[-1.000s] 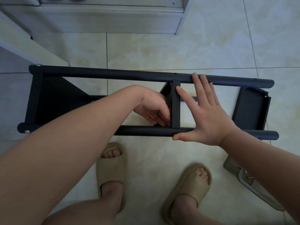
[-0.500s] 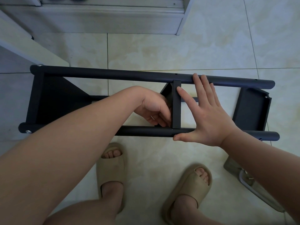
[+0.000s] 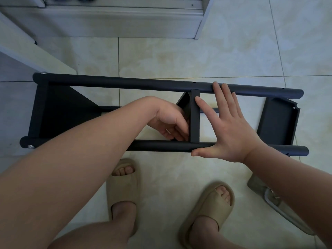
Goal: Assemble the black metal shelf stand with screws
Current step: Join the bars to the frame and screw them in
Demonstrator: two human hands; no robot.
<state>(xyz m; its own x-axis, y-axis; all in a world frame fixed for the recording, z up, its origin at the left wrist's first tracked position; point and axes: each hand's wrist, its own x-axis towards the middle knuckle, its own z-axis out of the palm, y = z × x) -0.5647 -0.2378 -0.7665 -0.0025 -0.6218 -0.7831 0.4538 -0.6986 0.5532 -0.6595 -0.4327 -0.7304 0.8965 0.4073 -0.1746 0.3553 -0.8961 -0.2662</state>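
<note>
The shelf stand is black metal with a smooth, matt painted finish; a bright bare-metal screw head shows at its near-left tube end. The floor is pale, glossy, marbled tile. The sandals look like matt, soft beige foam or rubber.

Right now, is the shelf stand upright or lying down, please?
Lying down: the shelf stand rests with its long tubes level along the tiled floor.
</note>
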